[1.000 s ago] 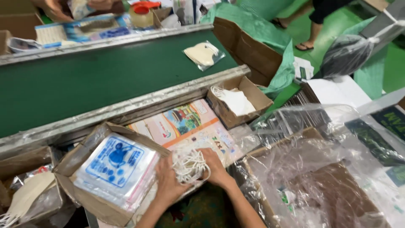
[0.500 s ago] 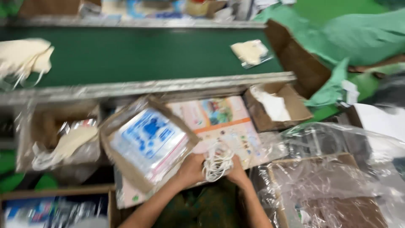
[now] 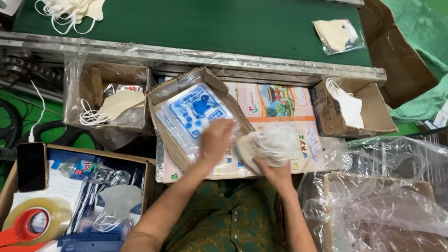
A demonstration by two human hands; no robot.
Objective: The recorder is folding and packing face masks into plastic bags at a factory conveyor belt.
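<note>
While the green conveyor belt (image 3: 196, 28) is lying flat along the far edge, the right hand (image 3: 275, 170) is curling its fingers under a soft cream cloth mask with thin white ear loops (image 3: 266, 147), gripping it over the printed cardboard sheet (image 3: 284, 105). The left hand (image 3: 215, 140) is lying half-open, fingers spread, on glossy blue-printed plastic bags in a tilted brown cardboard box (image 3: 163, 100); earlier both hands were bunching the loops together. Motion blur is softening both.

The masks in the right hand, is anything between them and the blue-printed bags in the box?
Only the left hand, which rests on the bags at the box's near edge. The masks sit just right of it in the right hand.
</note>
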